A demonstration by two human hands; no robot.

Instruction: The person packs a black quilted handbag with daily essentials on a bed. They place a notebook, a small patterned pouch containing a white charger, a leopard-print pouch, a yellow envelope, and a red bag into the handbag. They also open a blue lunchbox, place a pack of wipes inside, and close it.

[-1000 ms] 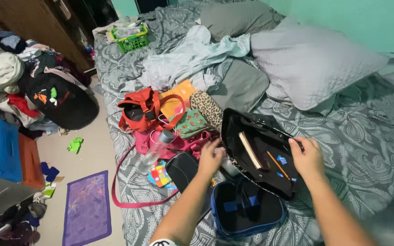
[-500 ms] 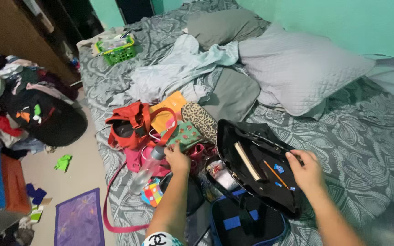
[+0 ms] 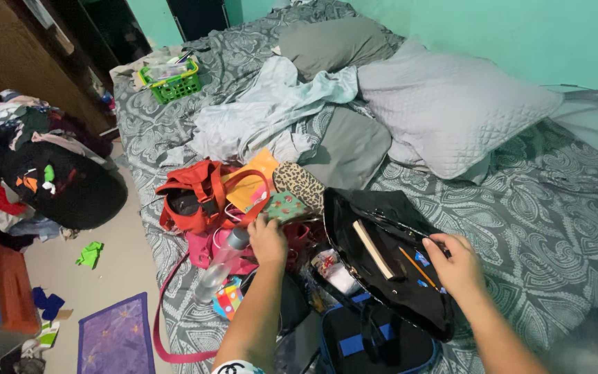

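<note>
Holding open on the bed (image 3: 534, 208), right hand (image 3: 455, 263) fingers pinching the rim of a black bag (image 3: 389, 277) containing a book (image 3: 373, 249), a pencil (image 3: 417, 268). Left hand (image 3: 268, 239) fingers closed on a green patterned pouch (image 3: 286, 206) beside an orange bag (image 3: 192, 197).

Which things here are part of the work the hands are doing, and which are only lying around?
In hand:
- left hand on green patterned pouch
- right hand holding open the black bag

Lying about:
- red handbag
- clear bottle
- green basket
- grey pillows
</note>
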